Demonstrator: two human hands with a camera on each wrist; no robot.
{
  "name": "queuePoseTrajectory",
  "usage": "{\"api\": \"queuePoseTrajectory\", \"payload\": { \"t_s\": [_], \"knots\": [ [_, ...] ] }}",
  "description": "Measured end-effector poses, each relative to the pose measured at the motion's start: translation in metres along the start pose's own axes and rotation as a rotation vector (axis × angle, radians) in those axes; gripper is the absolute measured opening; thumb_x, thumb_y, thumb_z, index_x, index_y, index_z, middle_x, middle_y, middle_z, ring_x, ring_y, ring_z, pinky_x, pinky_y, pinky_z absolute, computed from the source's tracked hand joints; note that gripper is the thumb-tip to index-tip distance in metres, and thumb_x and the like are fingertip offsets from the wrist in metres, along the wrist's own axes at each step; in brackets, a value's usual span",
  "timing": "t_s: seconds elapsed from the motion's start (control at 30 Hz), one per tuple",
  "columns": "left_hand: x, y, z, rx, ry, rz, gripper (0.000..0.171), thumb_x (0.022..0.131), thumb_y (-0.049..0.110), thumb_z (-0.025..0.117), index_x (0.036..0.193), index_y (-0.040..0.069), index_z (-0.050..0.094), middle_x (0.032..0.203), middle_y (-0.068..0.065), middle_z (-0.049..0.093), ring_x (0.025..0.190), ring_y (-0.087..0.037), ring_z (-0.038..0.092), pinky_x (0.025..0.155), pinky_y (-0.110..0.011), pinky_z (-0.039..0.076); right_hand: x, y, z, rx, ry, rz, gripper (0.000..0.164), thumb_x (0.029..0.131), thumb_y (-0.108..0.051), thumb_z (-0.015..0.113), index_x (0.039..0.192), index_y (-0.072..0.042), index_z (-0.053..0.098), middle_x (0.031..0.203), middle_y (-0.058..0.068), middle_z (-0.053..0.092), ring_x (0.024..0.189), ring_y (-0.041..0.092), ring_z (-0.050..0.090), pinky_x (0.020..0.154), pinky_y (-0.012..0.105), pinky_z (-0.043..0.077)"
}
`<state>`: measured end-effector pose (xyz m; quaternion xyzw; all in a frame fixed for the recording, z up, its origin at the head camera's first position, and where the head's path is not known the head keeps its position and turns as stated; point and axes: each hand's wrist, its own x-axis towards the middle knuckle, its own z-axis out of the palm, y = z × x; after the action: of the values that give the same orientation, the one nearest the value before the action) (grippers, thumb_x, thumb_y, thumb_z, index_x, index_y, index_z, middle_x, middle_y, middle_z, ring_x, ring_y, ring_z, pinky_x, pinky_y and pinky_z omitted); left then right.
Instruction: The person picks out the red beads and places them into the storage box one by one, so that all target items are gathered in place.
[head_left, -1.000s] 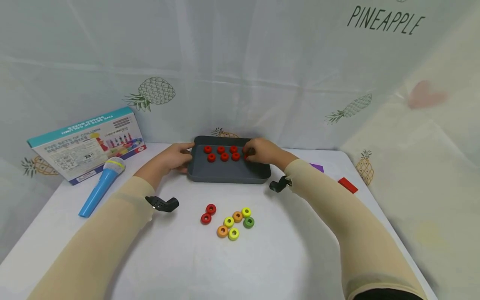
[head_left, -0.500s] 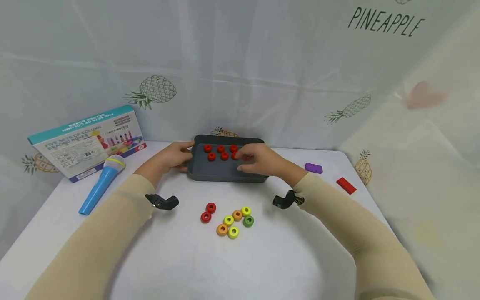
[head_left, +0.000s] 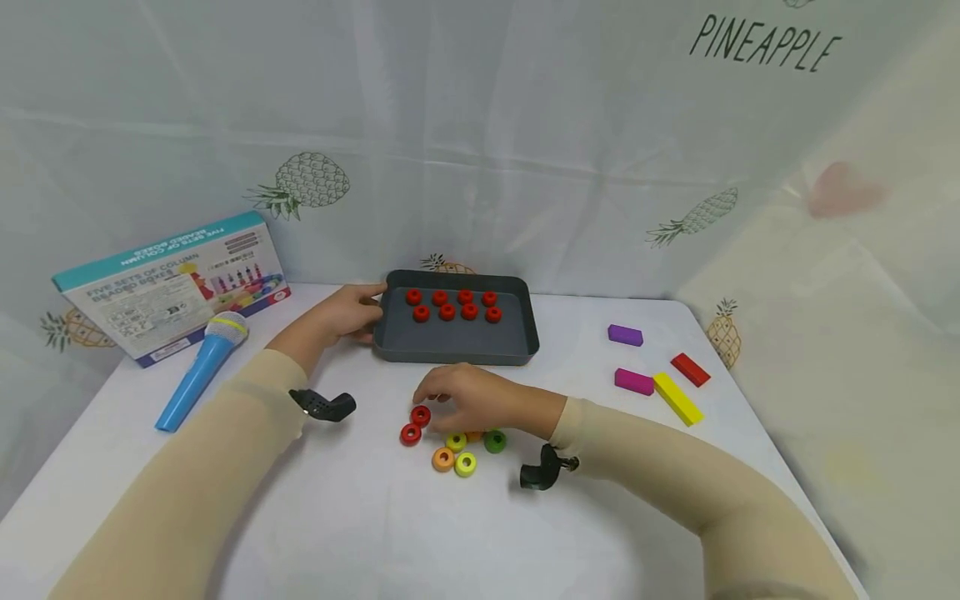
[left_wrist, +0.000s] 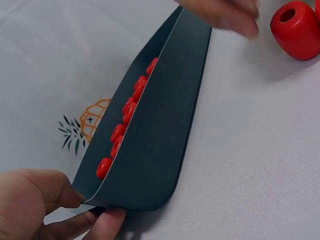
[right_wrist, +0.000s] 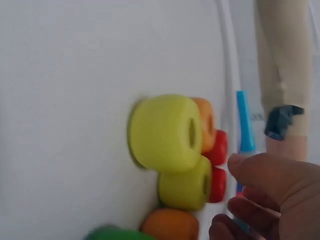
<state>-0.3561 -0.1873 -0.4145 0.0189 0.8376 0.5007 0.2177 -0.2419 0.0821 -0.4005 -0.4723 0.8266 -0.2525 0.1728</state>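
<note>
My left hand (head_left: 345, 317) holds the left end of a dark grey tray (head_left: 450, 346); in the left wrist view its thumb lies on the rim and its fingers below. Several red beads (head_left: 447, 312) stand in two rows inside the tray. On the table in front, my right hand (head_left: 480, 398) reaches over two loose red beads (head_left: 410, 434), thumb and fingers apart and nothing seen between them. Yellow beads (head_left: 466, 464), orange beads (head_left: 443, 459) and a green bead (head_left: 494, 442) lie beside them, partly covered by that hand. In the right wrist view, the nearest yellow bead (right_wrist: 162, 132) looms large.
A printed cardboard box (head_left: 180, 287) leans against the back cloth at left, with a blue toy microphone (head_left: 201, 371) before it. Toward the right edge lie purple (head_left: 625, 335), magenta (head_left: 633, 382), yellow (head_left: 678, 399) and red (head_left: 690, 369) blocks.
My right hand has left a red bead at the right end of the front row in the tray and come down toward the loose beads. The left hand stays on the tray.
</note>
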Motion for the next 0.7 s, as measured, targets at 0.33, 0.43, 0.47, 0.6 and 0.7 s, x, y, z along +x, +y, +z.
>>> {"api": "queuePoseTrajectory", "payload": {
  "t_s": [0.33,0.43,0.47,0.6,0.7],
  "knots": [
    [-0.001,-0.001,0.001,-0.005,-0.005,-0.001,0.069,0.101,0.012,0.050,0.163,0.023,0.022,0.154,-0.024,0.040,0.107,-0.028,0.058,0.073,-0.031,0.061,0.013,0.001,0.012,-0.103,-0.042,-0.014,0.031,0.092,-0.017,0.074,0.122,-0.011,0.072,0.109,-0.007,0.070,0.095,0.004,0.058,0.087,0.013,0.048],
    [-0.001,0.001,0.000,-0.006,-0.008,-0.002,0.069,0.101,0.012,0.050,0.163,0.023,0.022,0.155,-0.024,0.039,0.107,-0.028,0.058,0.073,-0.031,0.061,0.012,0.001,0.010,-0.121,-0.048,-0.007,0.030,0.093,-0.019,0.073,0.122,-0.013,0.072,0.111,-0.009,0.070,0.095,0.001,0.058,0.088,0.012,0.048],
    [-0.001,0.001,0.000,-0.007,-0.010,-0.003,0.069,0.101,0.012,0.050,0.163,0.023,0.022,0.155,-0.024,0.039,0.107,-0.028,0.058,0.073,-0.030,0.060,0.012,0.001,0.009,-0.120,-0.045,-0.004,0.030,0.093,-0.019,0.073,0.122,-0.013,0.072,0.111,-0.009,0.070,0.096,0.001,0.058,0.088,0.013,0.049],
    [-0.002,0.002,-0.001,-0.005,-0.009,-0.007,0.069,0.101,0.012,0.050,0.163,0.024,0.022,0.156,-0.023,0.039,0.105,-0.028,0.059,0.073,-0.030,0.060,0.009,-0.001,-0.005,-0.105,-0.018,0.006,0.029,0.092,-0.017,0.073,0.121,-0.010,0.073,0.113,-0.006,0.070,0.097,0.003,0.061,0.088,0.019,0.054],
    [-0.001,0.001,-0.002,-0.004,-0.008,-0.013,0.069,0.101,0.012,0.050,0.163,0.024,0.021,0.156,-0.023,0.038,0.103,-0.027,0.060,0.074,-0.031,0.060,0.008,-0.002,-0.018,-0.100,0.010,0.008,0.029,0.092,-0.015,0.073,0.120,-0.008,0.072,0.113,-0.004,0.070,0.098,0.004,0.063,0.089,0.023,0.056]
  ]
}}
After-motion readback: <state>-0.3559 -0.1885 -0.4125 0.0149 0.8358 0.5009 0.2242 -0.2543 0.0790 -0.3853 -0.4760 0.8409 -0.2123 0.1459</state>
